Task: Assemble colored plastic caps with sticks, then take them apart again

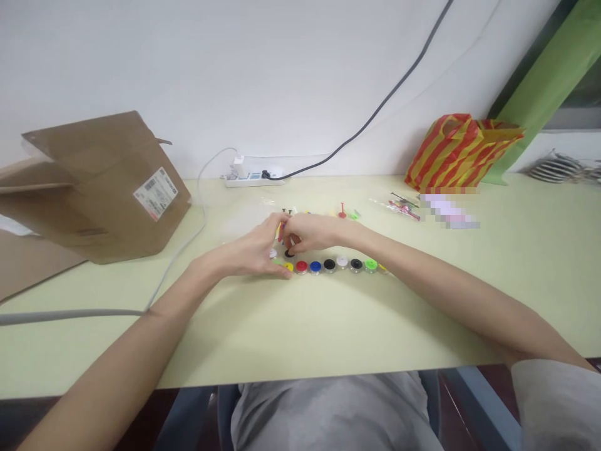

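Note:
A row of small round clear pieces with coloured tops lies on the pale table (291,338). Among them are a red one (301,267), a blue one (315,267), black ones (329,265), a white one (342,262) and a green one (370,265). My left hand (253,252) curves around the row's left end, thumb and fingers apart, the thumb by a yellow-topped piece (288,267). With bent fingers, my right hand (310,231) grips a black-topped round piece (289,253) between the two hands. Its fingertips are partly hidden.
A red stemmed piece (342,211) stands behind my right wrist. An opened cardboard box (113,200) sits left, near a grey cable (70,315). Against the wall are a power strip (253,180) and a striped bag (462,153). Small packets (404,207) lie before the bag.

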The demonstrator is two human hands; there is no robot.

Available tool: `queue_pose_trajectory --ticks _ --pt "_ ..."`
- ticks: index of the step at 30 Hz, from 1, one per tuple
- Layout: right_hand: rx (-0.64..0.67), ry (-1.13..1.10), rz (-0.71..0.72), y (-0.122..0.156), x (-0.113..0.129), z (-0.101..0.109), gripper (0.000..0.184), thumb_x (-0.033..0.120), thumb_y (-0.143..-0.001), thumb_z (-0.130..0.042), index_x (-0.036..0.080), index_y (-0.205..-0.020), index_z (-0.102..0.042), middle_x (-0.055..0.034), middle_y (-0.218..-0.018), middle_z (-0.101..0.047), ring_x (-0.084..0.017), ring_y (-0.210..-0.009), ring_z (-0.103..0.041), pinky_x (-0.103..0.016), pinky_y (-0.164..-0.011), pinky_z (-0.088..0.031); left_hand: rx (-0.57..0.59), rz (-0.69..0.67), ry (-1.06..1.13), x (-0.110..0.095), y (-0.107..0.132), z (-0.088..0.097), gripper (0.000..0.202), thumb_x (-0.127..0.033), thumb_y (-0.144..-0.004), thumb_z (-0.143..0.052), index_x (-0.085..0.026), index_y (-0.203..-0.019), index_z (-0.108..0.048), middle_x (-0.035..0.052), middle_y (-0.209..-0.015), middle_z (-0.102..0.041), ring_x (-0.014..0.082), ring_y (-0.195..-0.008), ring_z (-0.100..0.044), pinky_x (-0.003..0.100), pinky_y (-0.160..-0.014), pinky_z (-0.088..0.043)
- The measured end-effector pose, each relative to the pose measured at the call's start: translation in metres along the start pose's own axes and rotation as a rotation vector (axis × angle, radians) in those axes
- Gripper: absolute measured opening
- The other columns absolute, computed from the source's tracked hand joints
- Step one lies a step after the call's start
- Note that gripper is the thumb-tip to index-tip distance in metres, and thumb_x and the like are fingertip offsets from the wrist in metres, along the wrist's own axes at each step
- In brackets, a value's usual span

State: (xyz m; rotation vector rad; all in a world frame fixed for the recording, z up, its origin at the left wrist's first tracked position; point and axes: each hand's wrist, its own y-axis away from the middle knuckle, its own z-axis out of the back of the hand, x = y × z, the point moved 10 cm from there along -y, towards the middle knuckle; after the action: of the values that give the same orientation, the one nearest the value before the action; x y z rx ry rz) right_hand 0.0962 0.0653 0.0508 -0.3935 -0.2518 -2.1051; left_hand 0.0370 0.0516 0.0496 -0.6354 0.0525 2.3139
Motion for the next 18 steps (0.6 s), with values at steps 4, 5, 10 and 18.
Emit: queue_pose_trajectory --ticks 4,5,10,18 --pt "-0.013 0.003 0.018 -0.001 0.0 0.0 0.006 0.017 -0.084 -0.068 0.016 -0.088 -0.072 -0.0051 -0.09 -0.071 -0.015 -0.073 -0.058 -0.026 -0.06 -0.038 0.009 0.007 -0.009 0.003 0.0 0.0 0.092 -0.055 -0.068 -0.086 -0.025 -0.141 -0.039 0.0114 -0.128 -0.057 0.0292 -0.109 -0.064 0.038 -0.084 -0.052" --pt "-0.016 0.006 0.026 -0.001 0.0 0.0 0.006 0.017 -0.084 -0.068 0.016 -0.088 -0.072 -0.0049 -0.09 -0.071 -0.015 -0.072 -0.058 -0.026 -0.06 -0.038 0.009 0.01 -0.007 0.003 0.0 0.001 0.092 -0.056 -0.068 -0.086 -0.025 -0.141 -0.04 0.0115 -0.129 -0.057 0.0291 -0.109 -0.064 0.037 -0.084 -0.052" --pt "-0.027 0.007 0.049 -0.001 0.003 0.001 0.006 0.016 -0.084 -0.067 0.016 -0.087 -0.071 -0.0045 -0.088 -0.071 -0.014 -0.071 -0.057 -0.027 -0.062 -0.038 -0.005 0.033 0.015 0.004 0.001 0.003 0.088 -0.056 -0.067 -0.087 -0.025 -0.138 -0.046 0.0096 -0.123 -0.06 0.0275 -0.102 -0.065 0.035 -0.078 -0.052" --pt "-0.01 0.016 0.019 0.0 0.007 -0.001 0.008 0.016 -0.086 -0.064 0.017 -0.078 -0.062 -0.0023 -0.078 -0.065 -0.014 -0.066 -0.053 -0.027 -0.059 -0.034 -0.01 -0.015 0.049 -0.002 0.0 0.013 0.038 -0.048 -0.1 -0.054 -0.026 -0.131 -0.048 0.0072 -0.123 -0.065 0.0242 -0.113 -0.062 0.037 -0.093 -0.05"
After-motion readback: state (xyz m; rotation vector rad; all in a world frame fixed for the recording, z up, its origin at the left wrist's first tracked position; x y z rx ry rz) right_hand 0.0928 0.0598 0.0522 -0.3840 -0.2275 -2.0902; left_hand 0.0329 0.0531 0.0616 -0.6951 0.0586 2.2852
